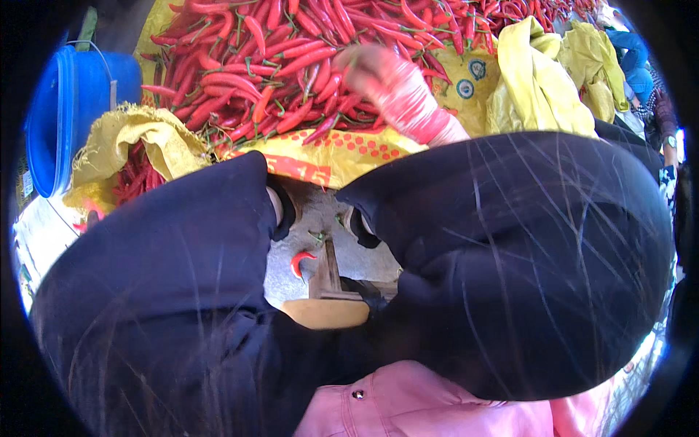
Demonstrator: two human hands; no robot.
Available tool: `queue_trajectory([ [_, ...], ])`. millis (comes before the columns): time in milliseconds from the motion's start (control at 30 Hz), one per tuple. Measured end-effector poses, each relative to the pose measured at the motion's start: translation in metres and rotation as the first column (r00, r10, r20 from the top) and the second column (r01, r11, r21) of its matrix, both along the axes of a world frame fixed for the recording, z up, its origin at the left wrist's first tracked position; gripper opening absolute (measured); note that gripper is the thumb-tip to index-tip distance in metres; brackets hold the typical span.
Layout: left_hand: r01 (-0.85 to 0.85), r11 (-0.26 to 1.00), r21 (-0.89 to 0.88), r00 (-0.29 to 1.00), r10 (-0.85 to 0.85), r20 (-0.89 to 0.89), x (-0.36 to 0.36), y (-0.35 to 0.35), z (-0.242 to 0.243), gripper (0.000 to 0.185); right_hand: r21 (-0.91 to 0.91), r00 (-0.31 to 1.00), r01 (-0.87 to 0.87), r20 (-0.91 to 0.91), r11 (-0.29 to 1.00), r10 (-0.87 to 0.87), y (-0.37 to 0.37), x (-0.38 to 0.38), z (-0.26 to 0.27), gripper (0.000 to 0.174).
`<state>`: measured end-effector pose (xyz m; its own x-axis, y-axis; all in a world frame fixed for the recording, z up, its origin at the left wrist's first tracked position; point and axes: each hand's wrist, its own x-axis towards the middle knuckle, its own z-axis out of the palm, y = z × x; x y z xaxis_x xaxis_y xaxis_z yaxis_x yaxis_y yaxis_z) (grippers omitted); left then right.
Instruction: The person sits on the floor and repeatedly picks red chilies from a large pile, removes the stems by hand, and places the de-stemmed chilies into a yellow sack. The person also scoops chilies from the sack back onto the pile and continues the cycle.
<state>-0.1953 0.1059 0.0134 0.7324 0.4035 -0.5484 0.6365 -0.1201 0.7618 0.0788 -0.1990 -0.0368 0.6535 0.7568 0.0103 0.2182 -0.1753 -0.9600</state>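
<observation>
A large heap of red chili peppers point(240, 82) with green stems lies on a yellow woven plastic sack point(377, 147) in front of my knees. Over the heap's near right part is my right hand point(368, 68), blurred, with a pink and white covering on the wrist. Its fingers curl down at the peppers; whether one is pinched there is too blurred to tell. My left hand is almost wholly hidden past my left knee, where only a small fingertip-like shape point(93, 217) shows beside a blurred red patch. Near it, an open yellow sack point(147, 128) holds more red chili peppers point(139, 175).
A blue plastic bucket point(101, 76) with a wire handle lies tipped at the left. Crumpled yellow sacks point(532, 82) stand at the right, with a person's blue clothing point(636, 60) beyond. Between my legs, one chili pepper point(297, 265) lies on the floor beside a wooden stool point(327, 314).
</observation>
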Motion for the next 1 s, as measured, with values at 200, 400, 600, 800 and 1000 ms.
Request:
queue_trajectory([
  [200, 0.158, 0.987, 0.027, 0.987, -0.159, 0.032, 0.028, -0.045, -0.023, 0.017, -0.137, 0.655, 0.593, -0.492, 0.794, -0.574, -0.073, -0.014, 0.010, 0.025],
  [400, 0.210, 0.976, 0.052, 0.976, -0.213, 0.046, 0.041, -0.059, -0.027, 0.016, -0.272, 0.593, 0.644, -0.412, 0.715, -0.692, -0.150, -0.050, -0.006, 0.026],
  [600, 0.174, 0.982, 0.071, 0.983, -0.177, 0.039, 0.045, -0.064, -0.028, 0.016, -0.440, 0.616, 0.554, -0.355, 0.707, -0.704, -0.199, -0.122, -0.017, 0.027],
  [800, 0.107, 0.993, 0.048, 0.993, -0.109, 0.051, 0.034, -0.059, -0.018, 0.015, -0.438, 0.685, 0.488, -0.344, 0.755, -0.643, -0.200, -0.140, -0.026, 0.027],
  [1000, -0.036, 0.999, 0.017, 0.997, 0.035, 0.067, 0.015, -0.054, 0.002, 0.016, -0.304, 0.740, 0.518, -0.310, 0.800, -0.597, -0.188, -0.105, -0.006, 0.028],
])
